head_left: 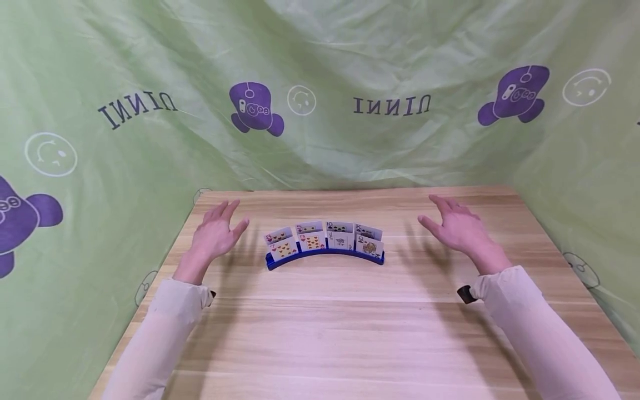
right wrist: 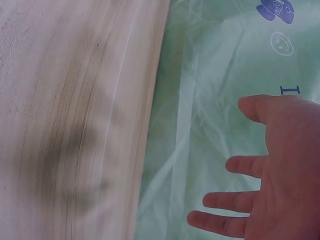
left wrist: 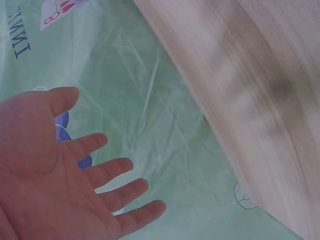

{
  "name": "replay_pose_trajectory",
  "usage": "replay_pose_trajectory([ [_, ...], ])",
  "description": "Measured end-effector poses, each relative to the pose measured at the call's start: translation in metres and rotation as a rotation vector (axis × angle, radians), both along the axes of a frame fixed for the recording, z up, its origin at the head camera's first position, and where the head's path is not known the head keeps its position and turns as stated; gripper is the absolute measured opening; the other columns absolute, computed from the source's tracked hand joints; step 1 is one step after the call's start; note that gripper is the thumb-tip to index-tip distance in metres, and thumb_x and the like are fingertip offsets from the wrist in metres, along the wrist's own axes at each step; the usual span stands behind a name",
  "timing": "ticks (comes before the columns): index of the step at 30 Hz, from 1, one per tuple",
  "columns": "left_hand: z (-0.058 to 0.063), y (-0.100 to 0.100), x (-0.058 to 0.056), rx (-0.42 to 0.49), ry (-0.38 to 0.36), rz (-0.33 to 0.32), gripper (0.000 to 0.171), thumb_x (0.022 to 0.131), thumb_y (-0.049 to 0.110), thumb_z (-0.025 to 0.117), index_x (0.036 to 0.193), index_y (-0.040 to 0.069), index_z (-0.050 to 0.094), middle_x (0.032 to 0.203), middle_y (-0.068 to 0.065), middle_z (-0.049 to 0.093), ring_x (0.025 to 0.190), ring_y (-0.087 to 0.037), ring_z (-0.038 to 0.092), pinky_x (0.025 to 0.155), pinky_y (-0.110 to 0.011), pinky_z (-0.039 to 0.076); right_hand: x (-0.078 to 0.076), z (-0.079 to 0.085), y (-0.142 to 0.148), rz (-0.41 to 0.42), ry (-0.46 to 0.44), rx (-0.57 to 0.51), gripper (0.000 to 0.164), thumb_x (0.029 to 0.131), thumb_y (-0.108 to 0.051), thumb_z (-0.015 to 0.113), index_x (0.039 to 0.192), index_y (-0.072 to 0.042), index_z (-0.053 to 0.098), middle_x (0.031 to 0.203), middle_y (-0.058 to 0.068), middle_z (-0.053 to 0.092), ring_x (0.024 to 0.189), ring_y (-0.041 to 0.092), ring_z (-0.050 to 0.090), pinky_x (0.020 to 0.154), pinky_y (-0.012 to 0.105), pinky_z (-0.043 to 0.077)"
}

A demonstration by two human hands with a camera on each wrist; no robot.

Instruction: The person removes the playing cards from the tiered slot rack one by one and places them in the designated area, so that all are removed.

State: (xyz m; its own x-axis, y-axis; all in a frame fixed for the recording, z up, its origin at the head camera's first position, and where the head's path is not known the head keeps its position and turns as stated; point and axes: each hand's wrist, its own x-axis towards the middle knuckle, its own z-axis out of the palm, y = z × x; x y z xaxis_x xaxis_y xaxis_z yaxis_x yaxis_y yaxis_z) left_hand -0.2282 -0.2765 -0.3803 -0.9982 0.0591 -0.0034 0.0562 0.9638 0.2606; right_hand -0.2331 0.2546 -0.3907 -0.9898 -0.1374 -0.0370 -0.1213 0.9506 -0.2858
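Observation:
A curved blue card holder stands on the wooden table with several playing cards upright in two rows. Its front row shows a seven of hearts, a nine of hearts, a joker and a queen; the cards behind are partly covered. To the left of the holder, my left hand is held over the table, fingers spread and holding nothing. On the other side my right hand hovers likewise, with extended fingers and an empty palm. Both hands are apart from the cards.
The wooden table reaches back to a green curtain printed with purple figures and smiley faces. This curtain also hangs along the left and right sides. A dark band sits at the right wrist.

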Motion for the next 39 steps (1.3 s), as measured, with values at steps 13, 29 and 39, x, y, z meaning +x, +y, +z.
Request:
replay_pose_trajectory([
  [13,0.0,-0.001,0.004,0.055,-0.005,-0.013,0.068,0.102,0.046,0.048,0.158,0.015,0.026,0.161,-0.022,0.028,0.144,-0.05,0.027,0.105,-0.07,0.034,0.001,-0.003,0.002,0.01,-0.009,-0.035,0.082,0.099,-0.065,0.034,0.156,-0.008,0.025,0.151,0.034,0.037,0.134,0.056,0.039,0.097,0.069,0.039],
  [29,-0.004,-0.005,0.008,0.058,0.011,-0.03,0.055,0.101,0.036,0.051,0.149,0.008,0.044,0.149,-0.021,0.05,0.132,-0.047,0.048,0.103,-0.063,0.04,0.004,-0.005,-0.001,0.013,0.012,-0.069,0.077,0.1,-0.062,0.037,0.154,-0.009,0.029,0.149,0.031,0.043,0.132,0.053,0.044,0.097,0.068,0.041],
  [39,-0.006,-0.005,0.012,0.083,0.023,-0.019,0.055,0.1,0.034,0.054,0.148,0.009,0.043,0.134,-0.02,0.063,0.117,-0.039,0.064,0.092,-0.06,0.047,0.006,-0.006,-0.001,0.023,0.036,-0.095,0.075,0.1,-0.06,0.038,0.153,-0.008,0.032,0.144,0.03,0.049,0.128,0.051,0.05,0.095,0.066,0.042],
])
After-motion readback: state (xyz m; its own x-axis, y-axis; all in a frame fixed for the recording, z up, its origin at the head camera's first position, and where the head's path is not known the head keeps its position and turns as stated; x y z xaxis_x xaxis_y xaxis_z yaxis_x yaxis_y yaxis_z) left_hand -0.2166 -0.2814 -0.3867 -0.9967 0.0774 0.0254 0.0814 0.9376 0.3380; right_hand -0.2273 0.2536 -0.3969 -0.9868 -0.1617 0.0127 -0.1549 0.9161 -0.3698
